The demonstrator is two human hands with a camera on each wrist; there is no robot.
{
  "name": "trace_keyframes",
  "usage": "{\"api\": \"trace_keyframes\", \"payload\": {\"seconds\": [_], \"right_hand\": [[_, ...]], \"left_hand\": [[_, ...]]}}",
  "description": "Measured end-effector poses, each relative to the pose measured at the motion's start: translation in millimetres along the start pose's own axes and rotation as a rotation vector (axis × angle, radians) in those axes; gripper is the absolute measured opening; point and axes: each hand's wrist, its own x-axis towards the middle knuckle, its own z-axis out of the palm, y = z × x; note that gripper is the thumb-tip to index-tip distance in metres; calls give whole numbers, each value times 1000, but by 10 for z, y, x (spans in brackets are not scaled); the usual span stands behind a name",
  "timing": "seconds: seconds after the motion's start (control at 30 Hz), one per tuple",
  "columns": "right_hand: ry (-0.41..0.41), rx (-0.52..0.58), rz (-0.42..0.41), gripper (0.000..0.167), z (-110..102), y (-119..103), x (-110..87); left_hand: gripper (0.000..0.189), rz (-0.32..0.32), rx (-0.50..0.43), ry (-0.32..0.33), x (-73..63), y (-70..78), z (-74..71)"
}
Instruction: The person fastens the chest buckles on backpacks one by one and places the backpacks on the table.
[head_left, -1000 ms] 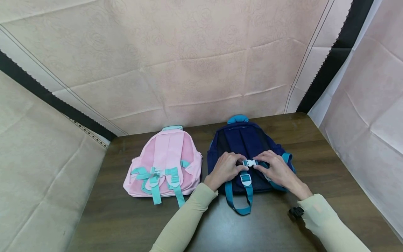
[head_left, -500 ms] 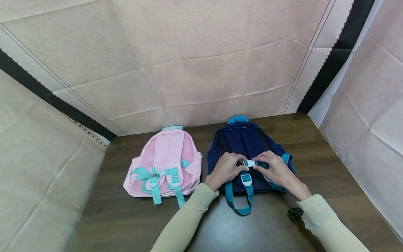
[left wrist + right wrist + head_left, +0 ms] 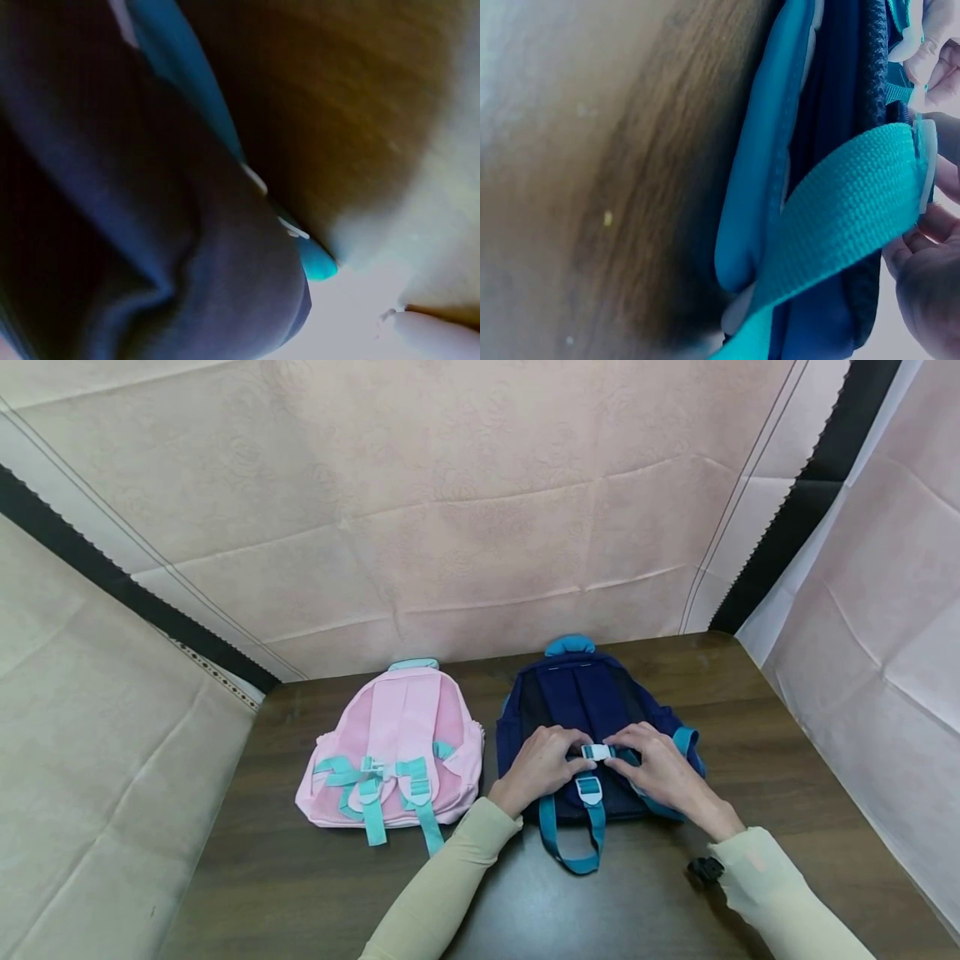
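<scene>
A navy backpack (image 3: 585, 689) lies on the table with its strap side up. Across its middle, a white side-release buckle (image 3: 597, 752) on a teal strap sits between both hands, its halves together. My left hand (image 3: 542, 764) pinches the buckle's left end between thumb and fingers. From the other side, my right hand (image 3: 660, 768) pinches the right end the same way. In the right wrist view a wide teal strap (image 3: 847, 202) crosses in front of the fingers (image 3: 922, 262). The left wrist view holds mostly the bag's dark side (image 3: 232, 255), with the left hand out of sight.
A pink backpack (image 3: 446, 714) with mint straps lies just left of the navy one. A teal strap loop (image 3: 577, 864) hangs from the navy bag onto the brown table (image 3: 300, 893). Pale cloth (image 3: 480, 510) walls rise behind and at both sides.
The buckle's two halves have come together: earlier it showed dark notches, now one solid white block. Both hands stay in nearly the same place; the head view has shifted slightly.
</scene>
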Motion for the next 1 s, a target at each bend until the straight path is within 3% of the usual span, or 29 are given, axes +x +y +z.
{"api": "trace_keyframes", "payload": {"seconds": [0.9,1.0], "right_hand": [[43,-25,-23,27,16,-47,-65],[52,-21,-24,28,4,-60,-65]], "left_hand": [[29,-17,13,-8,-90,-6,-60],[31,-10,12,9,-105,-62,-24]]}}
